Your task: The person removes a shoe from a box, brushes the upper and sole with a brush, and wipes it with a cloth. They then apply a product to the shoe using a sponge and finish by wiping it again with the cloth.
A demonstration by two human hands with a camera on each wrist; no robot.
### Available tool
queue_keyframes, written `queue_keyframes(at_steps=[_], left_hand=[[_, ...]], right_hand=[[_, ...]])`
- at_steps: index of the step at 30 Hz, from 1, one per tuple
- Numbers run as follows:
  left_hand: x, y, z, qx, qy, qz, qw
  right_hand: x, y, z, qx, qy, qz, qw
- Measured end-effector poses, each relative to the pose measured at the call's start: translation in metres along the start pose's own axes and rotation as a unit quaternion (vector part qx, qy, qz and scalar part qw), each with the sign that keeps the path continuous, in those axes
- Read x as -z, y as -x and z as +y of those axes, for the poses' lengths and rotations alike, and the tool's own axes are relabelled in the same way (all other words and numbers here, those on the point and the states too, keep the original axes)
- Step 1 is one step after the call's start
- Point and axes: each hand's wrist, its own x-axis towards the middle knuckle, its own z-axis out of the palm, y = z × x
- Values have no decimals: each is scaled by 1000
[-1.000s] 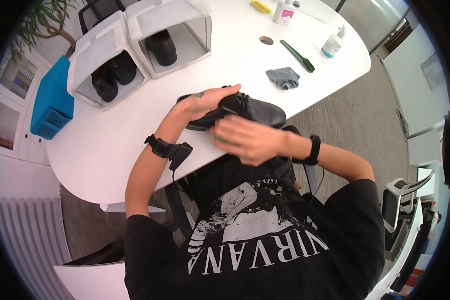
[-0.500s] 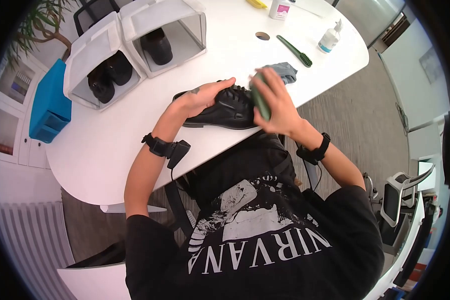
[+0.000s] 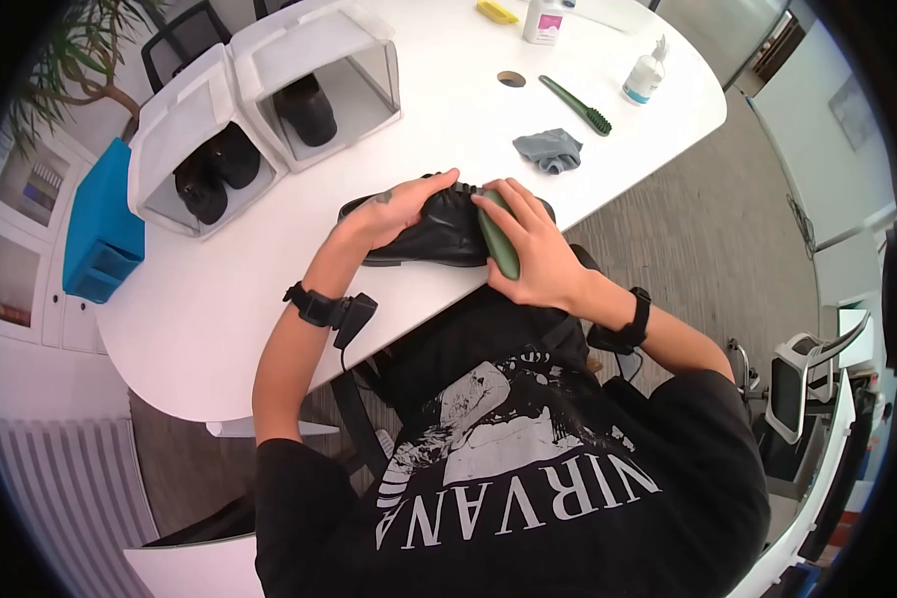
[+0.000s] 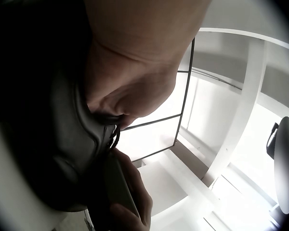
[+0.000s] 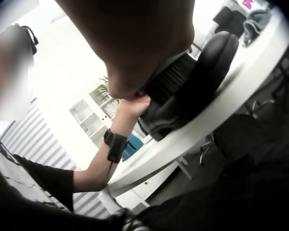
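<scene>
A black lace-up shoe (image 3: 452, 235) sits by the near edge of the white table, its toe toward the right. My left hand (image 3: 397, 213) grips it around the opening, thumb out by the laces; the other fingers are hidden. In my right hand (image 3: 540, 257) is a green-backed shoe brush (image 3: 499, 235), held by its sides. The right wrist view shows its dark bristles (image 5: 176, 79) down on the front of the shoe, behind the toe (image 5: 220, 50). From the left wrist, the shoe's side (image 4: 74, 130) appears large and dark.
Beyond the shoe lie a crumpled grey cloth (image 3: 550, 150) and a long-handled green brush (image 3: 576, 106). A pump bottle (image 3: 644, 78), a white bottle (image 3: 543, 22) and a yellow item (image 3: 496, 12) stand farther back. Two white shoe boxes (image 3: 314, 35) with dark shoes occupy the left; a blue box (image 3: 103, 224) is beside them.
My right hand has swept the brush from the shoe's near side out over the toe, then back to just ahead of the laces. My left hand keeps its hold on the shoe.
</scene>
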Motion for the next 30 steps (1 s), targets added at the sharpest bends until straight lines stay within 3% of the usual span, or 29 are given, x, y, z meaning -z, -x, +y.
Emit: queue_keyframes(at_steps=[1, 3, 4, 7, 9, 11, 12, 15, 17, 19, 23, 25, 28, 30], left_hand=[[-4, 4, 5, 2, -12, 24, 1000], [5, 1, 5, 14, 12, -51, 999], [9, 1, 4, 19, 27, -85, 996], [6, -6, -4, 6, 3, -5, 1000], [0, -3, 3, 4, -15, 15, 1000], [0, 3, 6, -1, -10, -12, 1000], [10, -2, 0, -15, 10, -106, 994], [12, -9, -6, 5, 27, -65, 998], [-3, 6, 9, -13, 43, -21, 999], [-7, 6, 9, 2, -20, 44, 999], [4, 0, 3, -7, 65, -74, 995], [7, -3, 1, -1, 66, -77, 995], [1, -8, -4, -13, 3, 24, 1000], [2, -1, 5, -11, 35, -37, 999]], right_hand=[[4, -4, 15, -27, 14, 30, 999], [5, -17, 57, -90, 35, 84, 992], [9, -22, 60, -160, -24, 65, 985], [4, 4, 26, -19, 22, 42, 999], [11, 15, -7, 19, 0, -34, 999], [6, 11, 12, 11, 29, 16, 999], [1, 6, 32, -18, 29, 71, 997], [-3, -11, 48, -99, 25, 120, 987], [-2, 5, 18, -27, 40, 75, 996], [0, 17, -4, 20, 33, 5, 999], [0, -14, 48, -88, 46, 127, 987], [-11, -14, 44, -89, 4, 137, 986], [-12, 12, -3, -24, 4, 52, 998], [-6, 19, -9, 2, -14, 33, 999]])
